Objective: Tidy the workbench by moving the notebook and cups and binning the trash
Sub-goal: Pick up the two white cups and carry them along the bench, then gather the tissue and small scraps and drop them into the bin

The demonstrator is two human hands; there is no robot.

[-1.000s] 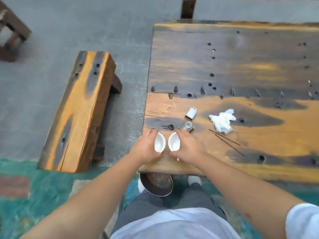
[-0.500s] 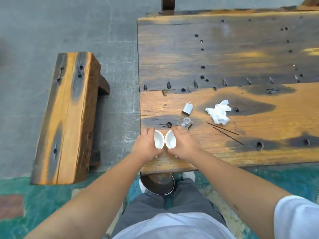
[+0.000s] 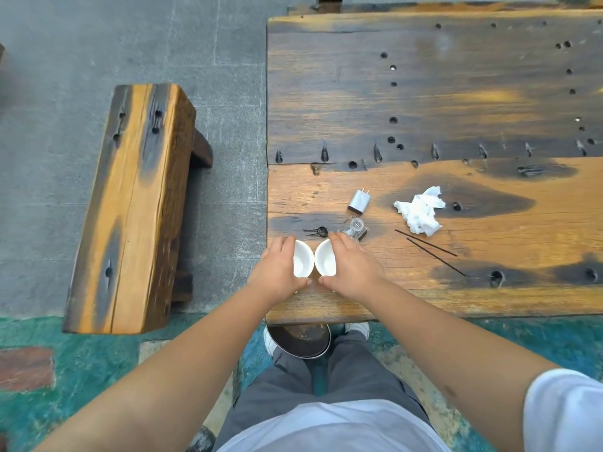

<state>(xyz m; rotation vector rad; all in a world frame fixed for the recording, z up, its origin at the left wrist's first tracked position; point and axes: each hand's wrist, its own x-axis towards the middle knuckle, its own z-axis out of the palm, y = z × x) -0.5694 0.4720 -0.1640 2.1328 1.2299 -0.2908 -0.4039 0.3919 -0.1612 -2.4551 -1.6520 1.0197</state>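
A view from above of a person standing at the near left corner of a worn wooden workbench (image 3: 424, 93). Each hand is wrapped around a small white cup, and the two cups sit side by side on the bench top, their rims touching or nearly so. The left hand (image 3: 277, 272) curls round the left cup (image 3: 301, 263) from its outer side, fingers over the far rim and thumb at the near side. The right hand (image 3: 354, 269) grasps the right cup (image 3: 326, 262) in the mirror pose. Both cups look empty.

Just beyond the right hand's fingers lies a small clear glass jar (image 3: 354, 227), and beyond that a white plug adapter (image 3: 359, 200). A small dark key-like object (image 3: 319, 231) lies left of the jar. To the right, a crumpled white tissue (image 3: 420, 214) rests on the bench, with two thin dark sticks (image 3: 430, 251) lying near it. A low wooden bench (image 3: 130, 207) stands on the grey floor to the left. A round metal bowl (image 3: 301, 342) sits on the floor under the bench edge, by the person's feet
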